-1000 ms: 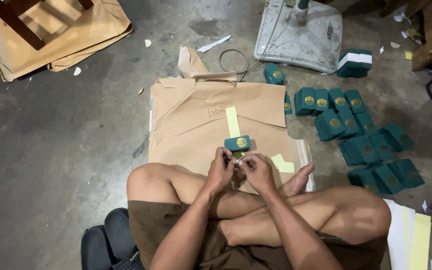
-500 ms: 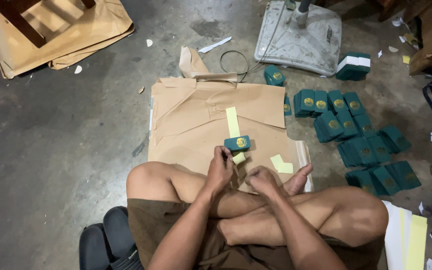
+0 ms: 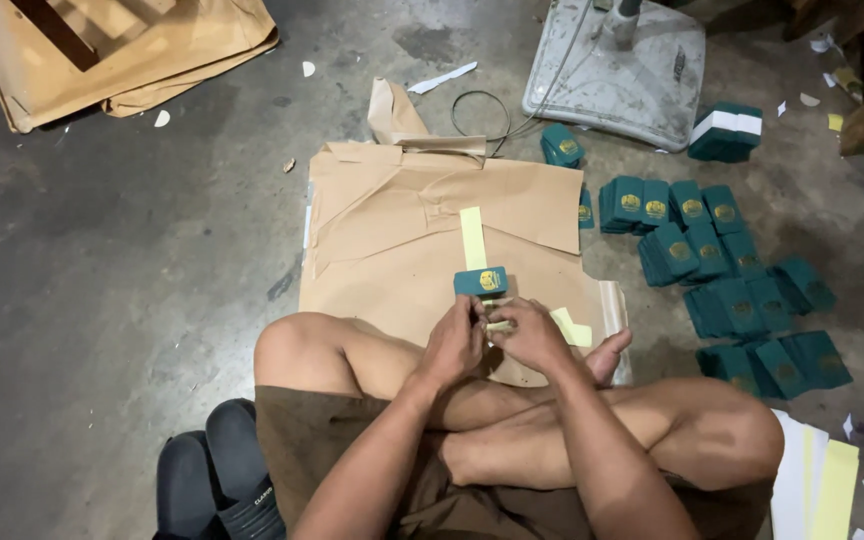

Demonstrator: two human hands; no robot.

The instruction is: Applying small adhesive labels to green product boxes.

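While left hand [image 3: 455, 343] and right hand [image 3: 529, 335] pinch one yellow strip [image 3: 498, 326], one green booklet [image 3: 480, 281] lies just beyond.

A grey concrete floor [image 3: 132, 300] fills the scene. Far left lies a torn brown paper wrapping over a wooden frame [image 3: 122, 50]. Far centre-right stands a grey square metal base [image 3: 617, 75] with a thin cable loop [image 3: 482, 110] beside it. On the right, stacks of teal booklets [image 3: 732, 270] lie in rows. Near left sits a pair of black sandals [image 3: 217, 475]. Near right lie yellow and white paper sheets [image 3: 817, 480].
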